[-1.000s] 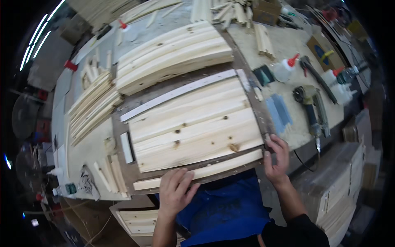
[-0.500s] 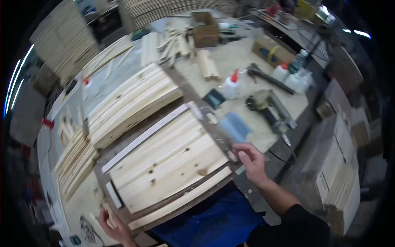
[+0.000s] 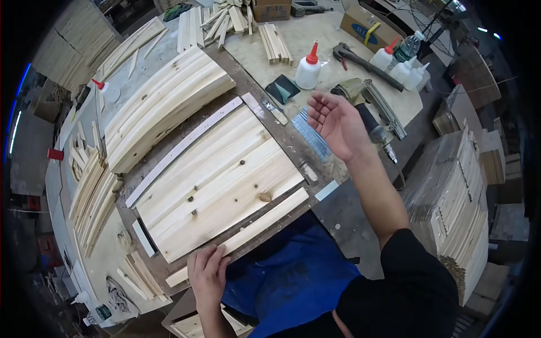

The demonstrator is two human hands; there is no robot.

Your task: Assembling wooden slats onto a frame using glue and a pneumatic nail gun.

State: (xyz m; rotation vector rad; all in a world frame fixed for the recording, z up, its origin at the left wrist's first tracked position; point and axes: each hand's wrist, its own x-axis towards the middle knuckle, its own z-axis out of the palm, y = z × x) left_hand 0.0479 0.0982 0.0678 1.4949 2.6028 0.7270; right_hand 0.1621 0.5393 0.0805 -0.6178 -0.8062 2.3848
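My left hand (image 3: 207, 274) is closed over the near edge of a long pale wooden strip (image 3: 267, 218), close to its left end. Just beyond that strip lies a panel of knotty pine boards (image 3: 220, 177) with a curved far edge, and a thin whitish curved strip (image 3: 183, 149) runs along that edge. My right hand (image 3: 340, 125) is raised with its palm showing, fingers apart and loosely bent, holding nothing. Beneath and beside it are a blue ridged strip piece (image 3: 311, 135) and a nail gun (image 3: 369, 112).
A stack of curved pine panels (image 3: 169, 107) stands beyond the workpiece. White glue bottles with red tips (image 3: 307, 70), a hammer (image 3: 366, 66) and a dark sandpaper piece (image 3: 282, 89) lie at the far right. Bundled slats (image 3: 93, 203) sit left; stacked boards (image 3: 451, 208) stand right.
My left hand has come from beyond the panel's lower left corner onto the near strip. My right hand has risen from the panel's right corner toward the nail gun. The view has shifted.
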